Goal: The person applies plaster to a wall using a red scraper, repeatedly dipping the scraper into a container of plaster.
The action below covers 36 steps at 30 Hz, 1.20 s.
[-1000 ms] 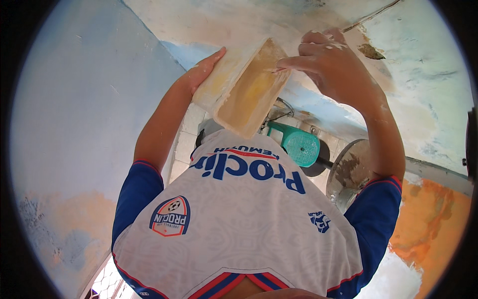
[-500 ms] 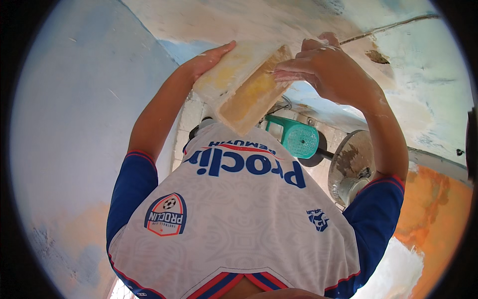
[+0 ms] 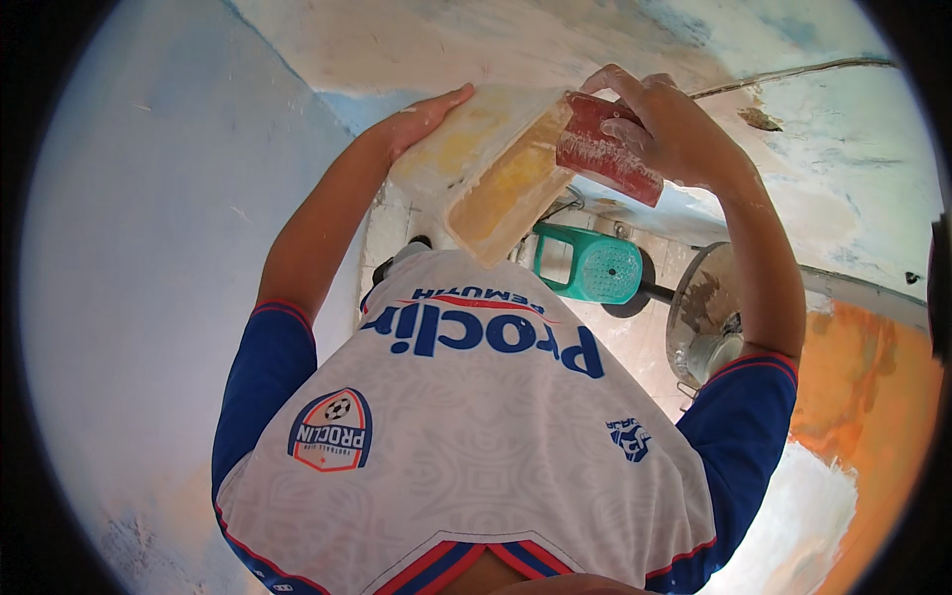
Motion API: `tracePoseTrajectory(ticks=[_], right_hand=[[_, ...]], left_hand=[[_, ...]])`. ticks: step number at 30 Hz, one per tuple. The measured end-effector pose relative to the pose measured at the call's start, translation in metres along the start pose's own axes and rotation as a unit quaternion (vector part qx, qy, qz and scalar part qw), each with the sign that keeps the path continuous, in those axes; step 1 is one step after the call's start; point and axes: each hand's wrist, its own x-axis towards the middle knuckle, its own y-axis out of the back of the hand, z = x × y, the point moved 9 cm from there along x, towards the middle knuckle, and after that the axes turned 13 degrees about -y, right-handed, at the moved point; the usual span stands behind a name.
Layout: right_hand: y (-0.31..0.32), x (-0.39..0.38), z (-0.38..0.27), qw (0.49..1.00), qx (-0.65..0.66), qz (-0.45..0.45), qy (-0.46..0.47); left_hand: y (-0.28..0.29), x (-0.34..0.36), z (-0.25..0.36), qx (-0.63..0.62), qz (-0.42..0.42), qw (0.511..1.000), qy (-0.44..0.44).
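Observation:
My left hand (image 3: 428, 119) grips the left side of a translucent, yellowish rectangular plastic tub (image 3: 466, 141), partly hiding its own fingers behind it. The tub is tilted, so its opening and yellow-stained inside show. In my right hand (image 3: 674, 129) is a dark red, slightly curved putty scraper (image 3: 607, 149) smeared with white. Its flat face shows, with my thumb lying on it and fingers curled around its far edge. The scraper's left edge overlaps the tub's upper right rim. White residue marks my right fingers.
A green plastic stool (image 3: 607, 270) stands on the tiled floor below. Beside it is a round, stained board-like top (image 3: 699, 307) with a pale container (image 3: 712, 352) near it. A blue-white wall (image 3: 169, 228) rises close on my left; a patchy wall (image 3: 833, 178) is on the right.
My right hand has turned and shifted slightly right, bringing the red scraper's face into view out of the tub's opening. My left hand and the tub stay nearly in place.

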Motion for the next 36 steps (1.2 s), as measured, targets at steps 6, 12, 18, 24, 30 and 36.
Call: tracePoseTrajectory(ticks=[6, 12, 18, 24, 30, 36], right_hand=[[-0.017, 0.021, 0.016, 0.977, 0.179, -0.089, -0.072], [-0.041, 0.031, 0.028, 0.965, 0.183, -0.108, -0.151], [-0.065, 0.036, 0.046, 0.952, 0.232, -0.064, -0.188], [-0.099, 0.032, 0.036, 0.924, 0.297, -0.141, -0.196], [-0.091, 0.033, 0.033, 0.914, 0.328, -0.095, -0.217], [-0.098, 0.026, -0.006, 0.946, 0.262, -0.100, -0.161]], left_hand=[[0.007, -0.004, -0.001, -0.038, -0.009, 0.999, 0.009], [0.019, -0.002, -0.009, -0.042, 0.000, 0.999, 0.007], [0.026, -0.005, -0.014, -0.076, -0.004, 0.997, 0.002], [0.044, 0.006, -0.016, -0.072, -0.010, 0.996, -0.048], [0.053, 0.000, -0.002, -0.054, 0.005, 0.998, -0.043], [0.050, -0.011, 0.019, -0.024, 0.030, 0.997, -0.067]])
